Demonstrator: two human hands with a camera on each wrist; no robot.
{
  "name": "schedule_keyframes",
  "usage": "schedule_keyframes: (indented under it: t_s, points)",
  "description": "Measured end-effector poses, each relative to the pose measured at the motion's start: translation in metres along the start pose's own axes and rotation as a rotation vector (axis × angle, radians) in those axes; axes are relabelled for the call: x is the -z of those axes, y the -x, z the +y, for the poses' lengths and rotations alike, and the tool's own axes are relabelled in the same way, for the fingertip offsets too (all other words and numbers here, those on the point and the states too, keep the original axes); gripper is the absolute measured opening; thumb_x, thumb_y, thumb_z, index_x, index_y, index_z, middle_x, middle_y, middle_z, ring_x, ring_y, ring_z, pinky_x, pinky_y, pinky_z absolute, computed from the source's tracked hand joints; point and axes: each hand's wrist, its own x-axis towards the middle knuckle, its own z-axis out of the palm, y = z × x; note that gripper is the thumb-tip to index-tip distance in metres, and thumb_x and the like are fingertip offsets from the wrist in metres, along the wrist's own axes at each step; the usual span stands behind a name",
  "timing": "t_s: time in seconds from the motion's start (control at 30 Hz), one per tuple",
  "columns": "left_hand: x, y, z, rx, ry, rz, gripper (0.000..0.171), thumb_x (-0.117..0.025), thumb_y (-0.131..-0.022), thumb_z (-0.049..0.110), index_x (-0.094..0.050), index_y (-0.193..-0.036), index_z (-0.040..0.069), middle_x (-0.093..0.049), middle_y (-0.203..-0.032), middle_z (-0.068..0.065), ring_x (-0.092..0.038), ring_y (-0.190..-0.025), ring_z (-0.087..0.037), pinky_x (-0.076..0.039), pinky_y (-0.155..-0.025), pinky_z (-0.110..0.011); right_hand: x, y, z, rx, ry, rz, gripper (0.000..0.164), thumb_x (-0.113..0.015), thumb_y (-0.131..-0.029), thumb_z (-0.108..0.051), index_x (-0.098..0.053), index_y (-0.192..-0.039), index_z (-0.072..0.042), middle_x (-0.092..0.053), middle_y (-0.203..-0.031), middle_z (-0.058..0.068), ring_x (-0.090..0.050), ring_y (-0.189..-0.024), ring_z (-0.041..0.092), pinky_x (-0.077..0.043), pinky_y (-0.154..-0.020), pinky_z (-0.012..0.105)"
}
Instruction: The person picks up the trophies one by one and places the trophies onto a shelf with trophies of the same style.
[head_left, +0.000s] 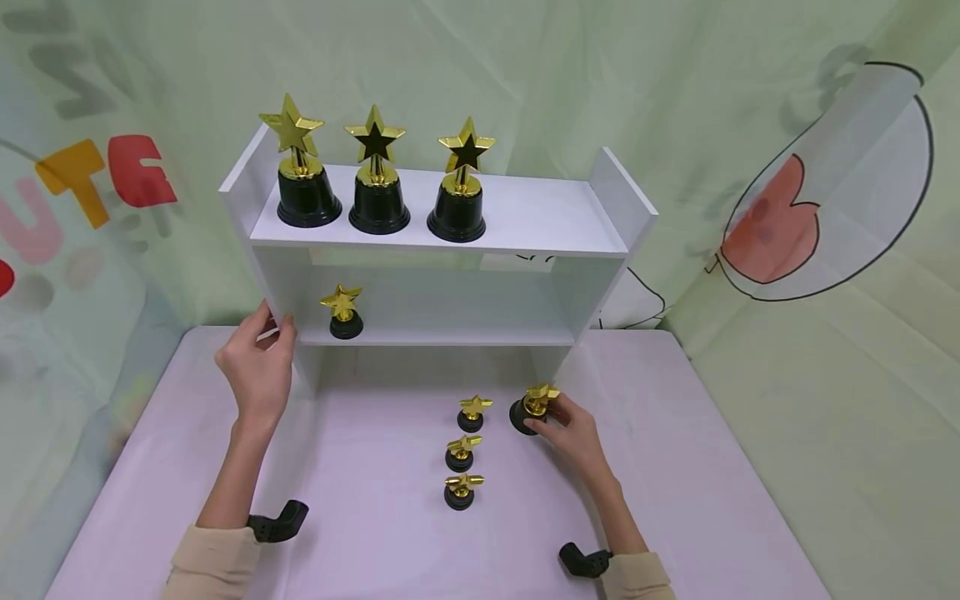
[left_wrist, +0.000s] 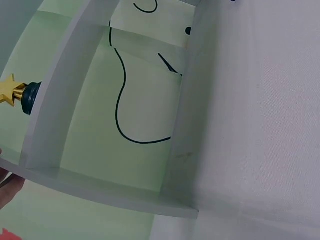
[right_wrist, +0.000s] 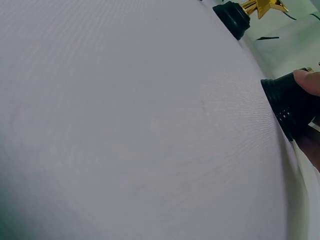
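Note:
My right hand (head_left: 573, 437) grips a larger star trophy (head_left: 531, 412), gold on a black base, low over the table right of the shelf's middle. In the right wrist view, thumb and fingers close round its black base (right_wrist: 290, 102). My left hand (head_left: 258, 362) pinches the left side panel of a white two-tier shelf (head_left: 540, 208); fingertips (left_wrist: 11, 189) show at its edge in the left wrist view. A small star trophy (head_left: 346, 323) stands at the left of the lower tier. To the left of my right hand, three small trophies (head_left: 460, 458) stand in a column.
Three large star trophies (head_left: 378, 204) stand along the left and middle of the top tier. A pale tablecloth (head_left: 375, 533) covers the table. Printed fabric curtains (head_left: 825, 400) hang behind and at both sides. Each wrist wears a black camera (head_left: 279, 522).

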Motion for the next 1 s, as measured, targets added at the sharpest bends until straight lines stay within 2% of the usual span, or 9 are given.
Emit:
schedule_keyframes:
  t_s: [0.4,0.67,1.0]
  points:
    - [0.001,0.001,-0.001,0.001,0.0,0.002,0.03,-0.067,-0.094,-0.003,-0.074,-0.123,-0.001,-0.076,-0.107,-0.022,-0.061,-0.089,0.012,-0.054,-0.081,-0.005,-0.001,0.002,0.0,0.032,0.039,0.03,0.049,-0.087,-0.08,-0.005,-0.069,-0.125,-0.002,-0.071,-0.124,0.019,-0.068,-0.115,0.039,-0.057,-0.102,0.049]
    - [0.001,0.0,-0.002,-0.001,-0.004,0.0,0.032,-0.066,-0.094,-0.004,-0.074,-0.124,0.0,-0.076,-0.108,-0.022,-0.061,-0.089,0.011,-0.054,-0.081,-0.006,0.004,0.009,-0.005,0.038,0.115,0.038,0.046,-0.087,-0.081,-0.009,-0.07,-0.123,-0.002,-0.072,-0.122,0.019,-0.07,-0.113,0.039,-0.058,-0.099,0.048]
    - [0.0,0.0,-0.002,0.002,0.0,-0.005,0.029,-0.066,-0.094,-0.003,-0.074,-0.122,-0.002,-0.076,-0.108,-0.021,-0.061,-0.089,0.011,-0.054,-0.082,-0.005,0.013,0.019,-0.017,0.115,0.168,0.033,0.045,-0.089,-0.078,-0.006,-0.071,-0.119,-0.002,-0.075,-0.117,0.018,-0.073,-0.107,0.037,-0.06,-0.096,0.047]
